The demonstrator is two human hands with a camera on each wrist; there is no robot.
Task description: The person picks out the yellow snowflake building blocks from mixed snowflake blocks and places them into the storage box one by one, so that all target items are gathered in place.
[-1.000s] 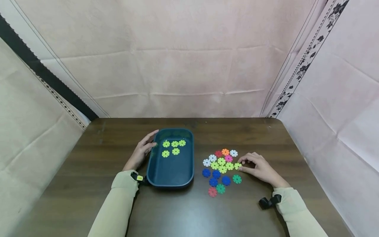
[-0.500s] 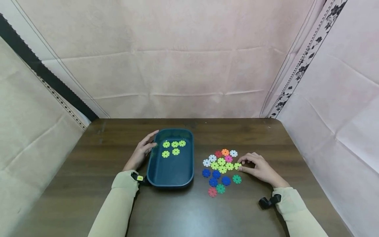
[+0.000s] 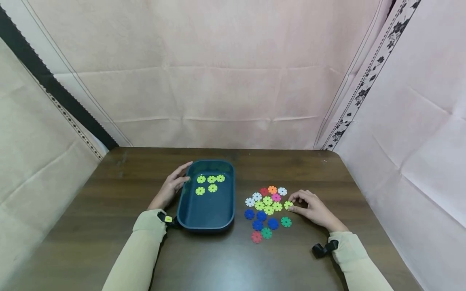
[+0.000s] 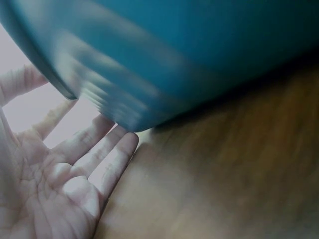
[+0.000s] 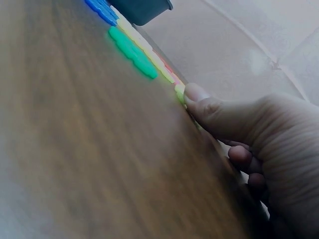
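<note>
In the head view, my left hand [image 3: 172, 188] holds the left side of a dark blue tray [image 3: 207, 216], thumb at the rim. The left wrist view shows that hand's fingers [image 4: 107, 159] against the outer wall of the tray [image 4: 149, 55]. Several yellow-green flower-shaped plastic discs [image 3: 212, 188] lie inside it. Right of the tray, my right hand [image 3: 314, 210] pinches a yellow-green flower disc [image 3: 288, 205] at the right edge of a loose group on the table. In the right wrist view, the thumb [image 5: 204, 102] covers part of this disc [image 5: 180, 93].
The group also has white discs [image 3: 249, 202], blue discs [image 3: 273, 224], green discs [image 3: 286, 222], reddish discs [image 3: 256, 237], an orange disc [image 3: 272, 189] and a pink disc [image 3: 276, 197]. Everything rests on a brown wooden table [image 3: 204, 262]. Pale cloth [image 3: 218, 93] hangs behind it.
The head view has shifted slightly, so the whole scene sits a little further left and lower. Both hands keep their places at the tray and at the disc.
</note>
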